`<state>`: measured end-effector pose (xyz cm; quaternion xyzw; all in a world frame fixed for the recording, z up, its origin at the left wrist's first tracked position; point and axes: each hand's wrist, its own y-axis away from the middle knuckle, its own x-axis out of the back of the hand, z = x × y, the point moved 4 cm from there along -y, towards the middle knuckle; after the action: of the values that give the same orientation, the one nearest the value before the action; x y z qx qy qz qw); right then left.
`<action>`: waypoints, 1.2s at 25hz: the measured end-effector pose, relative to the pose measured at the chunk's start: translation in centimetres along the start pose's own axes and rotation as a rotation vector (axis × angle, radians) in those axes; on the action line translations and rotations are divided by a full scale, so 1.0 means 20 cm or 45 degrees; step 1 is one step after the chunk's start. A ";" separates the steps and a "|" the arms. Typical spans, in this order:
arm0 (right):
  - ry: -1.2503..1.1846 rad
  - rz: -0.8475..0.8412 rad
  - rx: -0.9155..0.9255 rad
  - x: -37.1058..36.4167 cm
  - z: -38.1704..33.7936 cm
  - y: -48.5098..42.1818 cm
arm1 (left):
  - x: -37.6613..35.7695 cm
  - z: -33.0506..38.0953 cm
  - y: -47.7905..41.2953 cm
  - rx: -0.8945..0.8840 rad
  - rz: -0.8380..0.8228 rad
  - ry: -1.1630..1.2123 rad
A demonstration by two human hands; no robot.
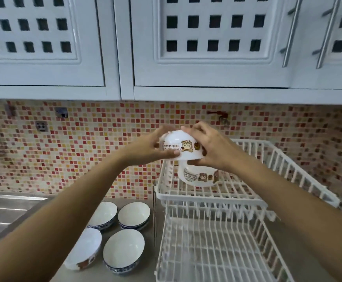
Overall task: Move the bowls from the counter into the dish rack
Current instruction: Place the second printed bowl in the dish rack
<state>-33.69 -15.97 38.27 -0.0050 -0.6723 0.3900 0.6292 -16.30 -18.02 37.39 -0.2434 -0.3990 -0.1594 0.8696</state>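
Both hands hold one white cartoon-print bowl (183,146) upside down above the back left of the white two-tier dish rack (245,197). My left hand (151,147) grips its left side and my right hand (210,148) its right side. A second cartoon-print bowl (197,177) lies upside down on the rack's top tier, just below the held one. On the counter, left of the rack, stand three blue-rimmed white bowls (123,250), (133,214), (104,214) and another cartoon-print bowl (84,249), partly hidden by my left forearm.
A steel sink drainboard (9,212) lies at the left. The mosaic tile wall (84,151) stands behind the counter, and white cabinets (206,47) hang overhead. The rack's lower tier (212,251) holds nothing.
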 end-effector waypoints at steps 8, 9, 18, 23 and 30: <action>-0.674 -0.264 -0.357 -0.12 0.42 0.06 | -0.19 -0.02 -0.26 -0.038 0.107 -0.196; -0.700 -0.304 -0.373 -0.15 0.46 0.06 | -0.22 -0.03 -0.29 -0.024 0.077 -0.228; -0.784 -0.379 -0.481 -0.39 0.56 0.07 | -0.40 -0.15 -0.41 0.133 -0.084 -0.428; -0.724 -0.567 -0.470 -0.44 0.53 0.09 | -0.46 -0.16 -0.40 0.162 -0.137 -0.508; -0.738 -0.544 -0.364 -0.29 0.30 -0.09 | -0.15 -0.12 -0.28 0.116 0.051 -0.476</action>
<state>-36.65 -23.16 34.91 0.1579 -0.8558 0.1378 0.4730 -19.35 -23.74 35.51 -0.2370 -0.5555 -0.0756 0.7935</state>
